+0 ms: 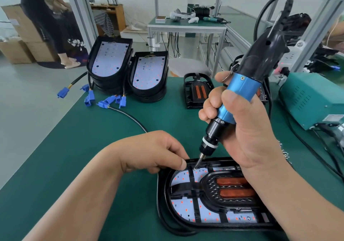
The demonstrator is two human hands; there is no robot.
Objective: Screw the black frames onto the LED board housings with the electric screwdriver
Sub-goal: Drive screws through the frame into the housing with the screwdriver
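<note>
Blue screwdriver point(242, 89) aslant, bit point(198, 163) down-left.

Two hands point(154, 151) point(249, 132), one electric screwdriver point(243, 89), two housing stacks point(109, 64) point(149, 77)

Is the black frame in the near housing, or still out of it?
In. The black frame lies inside the housing over the LED board, and the screwdriver bit points at its upper strip.

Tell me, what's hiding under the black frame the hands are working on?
A white LED board with little red dots shows through openings in the black frame. Whatever lies beneath its bars and the orange reflectors is covered.
</note>
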